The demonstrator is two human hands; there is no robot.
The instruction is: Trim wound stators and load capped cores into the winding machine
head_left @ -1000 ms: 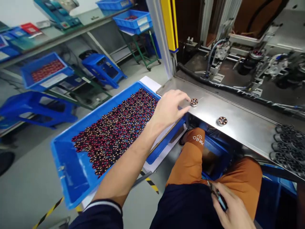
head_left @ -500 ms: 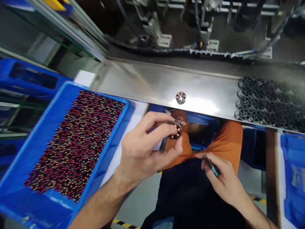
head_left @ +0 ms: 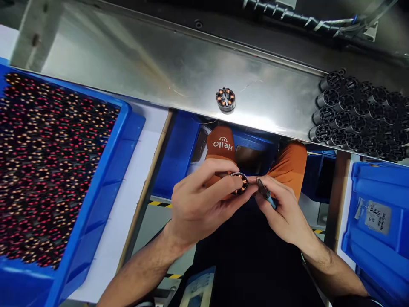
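My left hand (head_left: 204, 200) is closed round a wound motor stator (head_left: 242, 184), a short metal ring with copper coils inside. Thumb and fingers hold its rim, and part of it is hidden. Close on its right, my right hand (head_left: 284, 211) grips a small tool (head_left: 267, 194) with a dark metal tip and a light blue handle. Its tip points up toward the stator, and the fingertips of both hands meet there. Beyond my hands, another wound stator (head_left: 225, 99) stands upright on the metal shelf (head_left: 140, 72).
On the left, a blue bin (head_left: 105, 187) holds many wound parts with red and copper colours. Rows of dark metal cylinders (head_left: 347, 115) stand at the shelf's right end. Below them is a blue crate (head_left: 373, 192) with a label. Cables (head_left: 294, 17) run along the back.
My right hand has come up and left, bringing the tool beside the stator in my left hand. The view has shifted closer to the shelf.
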